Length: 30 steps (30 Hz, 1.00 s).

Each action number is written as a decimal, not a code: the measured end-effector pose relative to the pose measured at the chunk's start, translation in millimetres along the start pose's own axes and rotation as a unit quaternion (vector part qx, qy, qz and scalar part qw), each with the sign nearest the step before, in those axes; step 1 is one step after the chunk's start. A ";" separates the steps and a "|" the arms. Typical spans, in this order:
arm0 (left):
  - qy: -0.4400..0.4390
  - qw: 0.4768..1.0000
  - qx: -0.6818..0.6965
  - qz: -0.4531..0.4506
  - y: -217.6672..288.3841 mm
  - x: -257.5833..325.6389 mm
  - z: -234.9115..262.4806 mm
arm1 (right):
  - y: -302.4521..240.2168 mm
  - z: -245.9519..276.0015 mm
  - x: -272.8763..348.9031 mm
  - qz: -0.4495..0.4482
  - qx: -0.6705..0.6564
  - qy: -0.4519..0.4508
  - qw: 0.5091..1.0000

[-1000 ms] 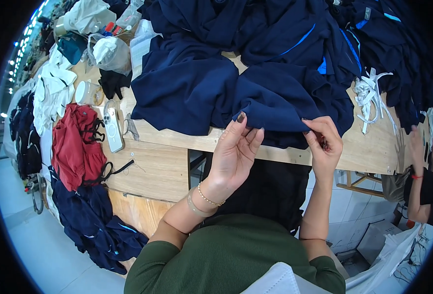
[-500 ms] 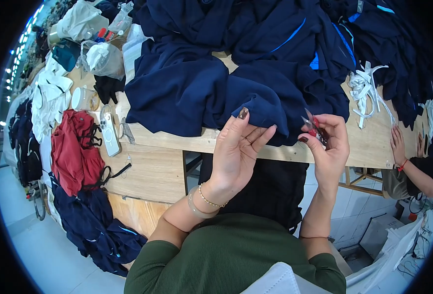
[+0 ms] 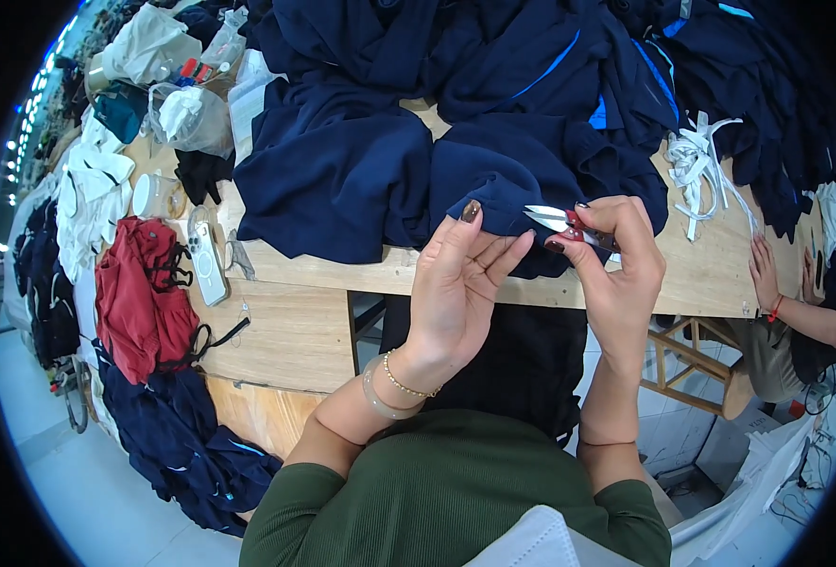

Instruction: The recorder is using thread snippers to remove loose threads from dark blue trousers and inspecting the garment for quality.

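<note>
A navy blue garment lies bunched along the front edge of the wooden table. My left hand, palm up, pinches an edge of it between thumb and fingers. In my right hand is a pair of small thread snips with red handles, gripped between thumb and fingers. Their pointed metal blades are parted slightly and aim left, just above the fabric and beside my left fingertips. Any thread between the blades is too fine to make out.
More navy garments are heaped behind. To the left are a red garment, a phone, a clear jar and a plastic bag. White straps lie at the right, near another person's hand.
My right hand has turned and brought the snips left, closer to my left fingertips, with the blades now pointing left. My left hand keeps its pinch on the fabric.
</note>
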<state>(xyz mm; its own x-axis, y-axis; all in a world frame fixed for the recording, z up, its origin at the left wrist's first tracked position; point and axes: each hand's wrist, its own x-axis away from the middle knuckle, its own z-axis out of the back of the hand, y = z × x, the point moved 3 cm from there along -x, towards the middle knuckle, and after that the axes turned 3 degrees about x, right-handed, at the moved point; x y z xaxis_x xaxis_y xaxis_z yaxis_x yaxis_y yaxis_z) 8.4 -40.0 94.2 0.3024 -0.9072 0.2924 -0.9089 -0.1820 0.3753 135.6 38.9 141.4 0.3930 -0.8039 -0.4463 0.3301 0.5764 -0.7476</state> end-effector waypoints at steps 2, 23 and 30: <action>0.006 1.000 -0.004 0.002 0.1 0.0 -2.1 | -1.6 -0.5 -0.8 0.014 0.011 -0.005 1.000; -0.024 0.999 -0.009 0.027 -2.7 -1.9 3.8 | -4.7 -7.8 6.9 0.109 0.091 0.051 0.989; -0.002 0.999 -0.049 0.018 -1.0 -0.7 5.8 | 4.4 -13.5 8.4 0.099 0.078 0.067 0.990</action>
<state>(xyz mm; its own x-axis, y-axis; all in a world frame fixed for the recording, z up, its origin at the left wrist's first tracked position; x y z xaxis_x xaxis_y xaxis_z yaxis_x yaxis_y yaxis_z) 7.4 -41.4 88.5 0.2678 -0.9144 0.3036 -0.8870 -0.1109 0.4484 128.8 32.7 127.8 0.3497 -0.6788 -0.6458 0.3900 0.7322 -0.5584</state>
